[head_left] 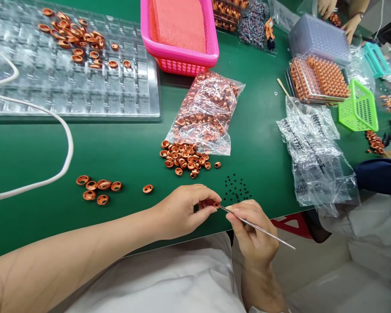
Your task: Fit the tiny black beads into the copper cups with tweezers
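My left hand (190, 208) pinches a small copper-coloured ring-like part (217, 204) between thumb and fingers, near the table's front edge. In my right hand (256, 230) is a thin metal rod-like tool (270, 236), its tip at the pinched part; whether it is inside an opening cannot be made out. Just beyond the right hand lie many tiny black pieces (237, 189). A pile of similar copper-coloured parts (184, 157) spills by the mouth of a clear plastic bag (207, 108) full of them. One single part (147, 188) and a small group (97, 188) lie to the left.
A clear plastic tray (111, 98) bears more copper parts at the back left, and a white cable (67, 143) curves before it. A pink basket (182, 56) stands behind the bag. Plastic bags (316, 161), a green basket (358, 106) and a co-worker's hands (350, 28) are at right.
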`<state>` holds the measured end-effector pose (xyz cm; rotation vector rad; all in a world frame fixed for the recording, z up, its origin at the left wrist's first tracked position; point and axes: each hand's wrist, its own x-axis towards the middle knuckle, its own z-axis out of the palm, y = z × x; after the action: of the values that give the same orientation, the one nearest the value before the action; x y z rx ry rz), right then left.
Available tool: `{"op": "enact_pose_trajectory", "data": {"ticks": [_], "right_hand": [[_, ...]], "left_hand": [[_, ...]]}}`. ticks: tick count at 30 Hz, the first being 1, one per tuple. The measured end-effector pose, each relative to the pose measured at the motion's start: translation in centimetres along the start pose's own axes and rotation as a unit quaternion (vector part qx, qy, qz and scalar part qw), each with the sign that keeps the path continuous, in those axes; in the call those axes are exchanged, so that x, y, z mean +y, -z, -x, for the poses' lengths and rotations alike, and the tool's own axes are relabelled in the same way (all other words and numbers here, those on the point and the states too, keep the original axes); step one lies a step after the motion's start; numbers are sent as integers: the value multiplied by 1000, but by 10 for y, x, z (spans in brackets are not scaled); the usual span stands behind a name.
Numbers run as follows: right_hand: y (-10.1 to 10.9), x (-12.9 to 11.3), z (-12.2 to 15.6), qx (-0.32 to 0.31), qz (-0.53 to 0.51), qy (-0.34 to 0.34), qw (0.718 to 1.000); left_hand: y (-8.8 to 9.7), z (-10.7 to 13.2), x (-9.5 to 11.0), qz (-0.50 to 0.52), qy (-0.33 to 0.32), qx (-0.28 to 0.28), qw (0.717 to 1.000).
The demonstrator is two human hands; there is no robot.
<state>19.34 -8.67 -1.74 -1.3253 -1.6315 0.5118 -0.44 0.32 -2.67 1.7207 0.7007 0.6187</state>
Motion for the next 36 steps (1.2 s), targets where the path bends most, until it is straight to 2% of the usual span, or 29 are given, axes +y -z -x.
{"op": "enact_pose_trajectory", "data": {"ticks": [12,22,29,36], "right_hand": [[-1,-1,0,8,-9,-11,1000],[4,1,-4,-35,-6,9,999],[9,1,-7,-64,11,38,997],[9,0,-8,-56,10,26,998]], "left_hand": [[7,-3,12,1,57,-25,998],[9,-3,15,-12,52,-35,998],[5,-1,5,-3,18,-19,1000],[7,-1,7,-2,19,-20,1000]]}}
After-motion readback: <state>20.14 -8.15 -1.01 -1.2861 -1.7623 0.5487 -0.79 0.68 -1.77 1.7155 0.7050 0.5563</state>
